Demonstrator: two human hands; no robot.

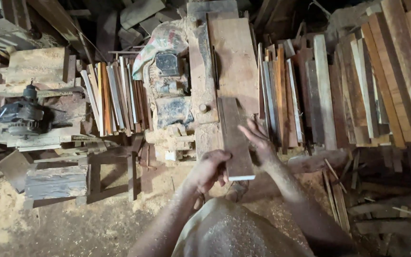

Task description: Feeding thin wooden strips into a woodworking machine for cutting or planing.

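I see a narrow wooden board (235,140) lying flat on the machine's surface (201,81), its long axis running straight away from me, near end toward my body and far end pointing up the machine bed. The near end overhangs the edge and shows a pale, clean-cut end grain, while the top face is dull brown and rough-looking. My left hand (211,169) is curled closed around the board's near left corner, fingers wrapped over the edge. My right hand (259,142) is open, fingers spread, pressing against the board's right edge a little farther up. Both forearms are dusted with fine sawdust. Beyond the board, a wider, reddish plank (234,57) lies on the same bed, also running lengthwise away from me, just beside a long, worn fence-like timber on its left. Left of the bed sits a grimy motor housing (170,90), caked in dust, with a patterned sack (162,43) draped above it. On both sides stand dense stacks of thin slats: a mixed orange, grey and brown bundle (115,97) on the left, and a larger pile of planks (338,90) on the right. The floor (72,223) is covered in pale sawdust, with a low wooden stool (58,181) at left.
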